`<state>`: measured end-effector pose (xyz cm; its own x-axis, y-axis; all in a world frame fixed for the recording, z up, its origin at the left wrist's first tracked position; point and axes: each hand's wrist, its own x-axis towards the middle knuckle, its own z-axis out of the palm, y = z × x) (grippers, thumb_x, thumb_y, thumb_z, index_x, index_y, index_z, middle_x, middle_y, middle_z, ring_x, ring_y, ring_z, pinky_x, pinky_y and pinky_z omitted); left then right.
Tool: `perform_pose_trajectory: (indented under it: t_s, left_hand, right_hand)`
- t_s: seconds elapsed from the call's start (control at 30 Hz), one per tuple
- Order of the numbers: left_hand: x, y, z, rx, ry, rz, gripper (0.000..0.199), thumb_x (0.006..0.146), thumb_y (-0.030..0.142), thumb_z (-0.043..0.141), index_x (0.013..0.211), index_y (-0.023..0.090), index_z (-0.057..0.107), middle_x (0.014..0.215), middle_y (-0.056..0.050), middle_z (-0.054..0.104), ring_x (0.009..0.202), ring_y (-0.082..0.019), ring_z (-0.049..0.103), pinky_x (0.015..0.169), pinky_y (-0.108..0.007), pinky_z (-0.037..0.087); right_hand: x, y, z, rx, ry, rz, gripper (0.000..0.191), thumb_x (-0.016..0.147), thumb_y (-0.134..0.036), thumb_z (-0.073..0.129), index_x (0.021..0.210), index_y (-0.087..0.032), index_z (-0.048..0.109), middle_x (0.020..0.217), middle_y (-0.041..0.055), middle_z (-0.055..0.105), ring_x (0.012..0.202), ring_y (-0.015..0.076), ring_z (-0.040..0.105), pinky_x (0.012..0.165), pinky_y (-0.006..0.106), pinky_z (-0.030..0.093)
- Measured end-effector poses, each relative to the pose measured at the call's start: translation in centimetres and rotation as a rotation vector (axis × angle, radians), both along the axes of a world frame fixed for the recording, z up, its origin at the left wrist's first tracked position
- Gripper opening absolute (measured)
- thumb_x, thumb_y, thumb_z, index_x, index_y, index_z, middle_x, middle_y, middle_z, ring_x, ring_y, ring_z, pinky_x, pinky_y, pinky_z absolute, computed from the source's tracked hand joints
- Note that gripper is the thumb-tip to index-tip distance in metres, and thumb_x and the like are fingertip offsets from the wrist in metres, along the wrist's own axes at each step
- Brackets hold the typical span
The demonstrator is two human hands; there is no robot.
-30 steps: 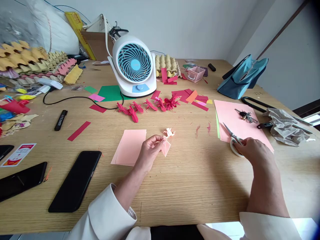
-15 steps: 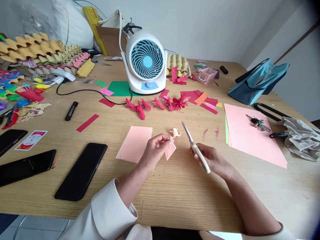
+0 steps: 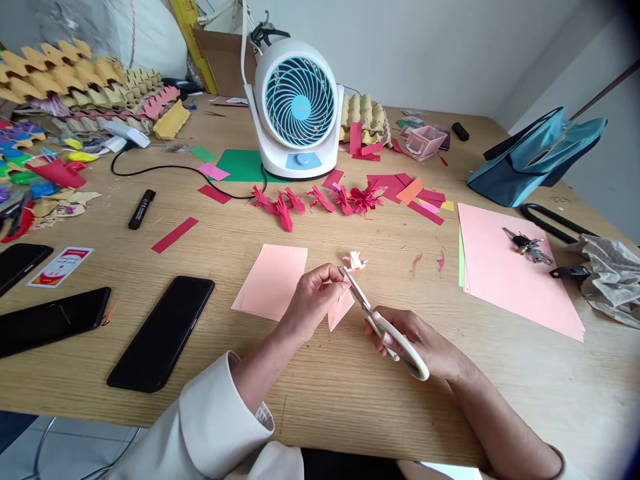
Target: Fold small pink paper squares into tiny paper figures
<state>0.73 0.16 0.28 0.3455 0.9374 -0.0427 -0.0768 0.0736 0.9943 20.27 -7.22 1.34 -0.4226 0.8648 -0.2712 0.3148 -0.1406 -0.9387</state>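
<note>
Between thumb and fingers, my left hand (image 3: 320, 293) pinches a folded piece of pink paper (image 3: 340, 311) just above the table. White-handled scissors (image 3: 403, 347) are gripped in my right hand (image 3: 420, 337), their blades reaching up to the paper at my left fingertips. Whether the blades have the paper between them I cannot tell. Right behind my left fingers lies a small cut pale pink paper piece (image 3: 355, 261). Pink paper sheets (image 3: 273, 280) lie flat to the left of my left hand.
A white fan (image 3: 300, 107) stands at the back, with red paper cutouts (image 3: 320, 199) in front. To the left are phones (image 3: 163, 333) and a marker (image 3: 143, 209). Larger pink sheets (image 3: 515, 280) with keys (image 3: 529, 247) on top and a blue bag (image 3: 525, 163) are at the right.
My right hand has brought the scissors left, so the blades now meet the folded paper in my left hand. The scissor handles have spread apart. The view has tilted slightly.
</note>
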Motion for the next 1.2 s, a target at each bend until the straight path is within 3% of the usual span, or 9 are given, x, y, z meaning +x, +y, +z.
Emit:
perform_pose_trajectory:
  t_s: [0.23, 0.47, 0.67, 0.83, 1.03, 1.2]
  left_hand:
    - [0.0, 0.0, -0.4, 0.010, 0.042, 0.021, 0.018, 0.075, 0.027, 0.059, 0.062, 0.019, 0.048, 0.060, 0.004, 0.044, 0.057, -0.010, 0.037, 0.056, -0.025, 0.029]
    - [0.0, -0.2, 0.3, -0.011, 0.022, 0.025, 0.019, 0.075, 0.027, 0.059, 0.063, 0.018, 0.049, 0.059, 0.004, 0.043, 0.057, -0.010, 0.039, 0.057, -0.024, 0.031]
    - [0.0, -0.2, -0.2, 0.012, -0.006, -0.042, 0.020, 0.084, 0.036, 0.060, 0.076, 0.017, 0.062, 0.072, 0.000, 0.058, 0.068, -0.013, 0.051, 0.066, -0.025, 0.042]
    - [0.2, -0.5, -0.8, 0.036, -0.008, -0.080, 0.019, 0.087, 0.034, 0.059, 0.085, 0.017, 0.065, 0.081, -0.003, 0.065, 0.074, -0.014, 0.059, 0.071, -0.026, 0.046]
    - [1.0, -1.2, -0.9, 0.047, 0.001, -0.105, 0.014, 0.086, 0.029, 0.062, 0.081, 0.016, 0.065, 0.082, -0.003, 0.067, 0.079, -0.015, 0.062, 0.075, -0.026, 0.047]
    - [1.2, -1.4, -1.1, -0.067, -0.071, -0.173, 0.022, 0.082, 0.037, 0.070, 0.082, 0.015, 0.067, 0.078, -0.002, 0.067, 0.072, -0.013, 0.058, 0.067, -0.024, 0.044]
  right_hand:
    - [-0.1, -0.1, -0.4, 0.030, -0.052, -0.004, 0.049, 0.084, -0.065, 0.056, 0.090, -0.016, 0.062, 0.072, 0.0027, 0.058, 0.065, 0.0152, 0.050, 0.056, 0.026, 0.037]
    - [-0.2, -0.1, -0.2, 0.035, -0.009, -0.038, 0.049, 0.084, -0.065, 0.057, 0.089, -0.017, 0.061, 0.072, 0.0020, 0.056, 0.065, 0.0148, 0.048, 0.057, 0.027, 0.037]
    - [-0.5, 0.2, -1.3, 0.003, 0.138, -0.266, 0.042, 0.085, -0.059, 0.060, 0.097, -0.019, 0.059, 0.075, 0.0013, 0.056, 0.063, 0.0138, 0.049, 0.057, 0.027, 0.040]
    - [-2.1, 0.5, -2.2, 0.035, 0.252, -0.509, 0.044, 0.073, -0.051, 0.076, 0.100, -0.022, 0.057, 0.081, 0.0014, 0.060, 0.060, 0.0115, 0.048, 0.053, 0.025, 0.039]
    - [-3.2, 0.5, -3.0, 0.086, 0.311, -0.635, 0.042, 0.071, -0.044, 0.079, 0.097, -0.023, 0.055, 0.083, -0.0004, 0.058, 0.061, 0.0105, 0.049, 0.051, 0.023, 0.039]
    - [-3.3, 0.6, -3.0, 0.097, 0.315, -0.659, 0.044, 0.067, -0.046, 0.081, 0.093, -0.022, 0.055, 0.075, -0.0019, 0.056, 0.060, 0.0111, 0.049, 0.050, 0.024, 0.039]
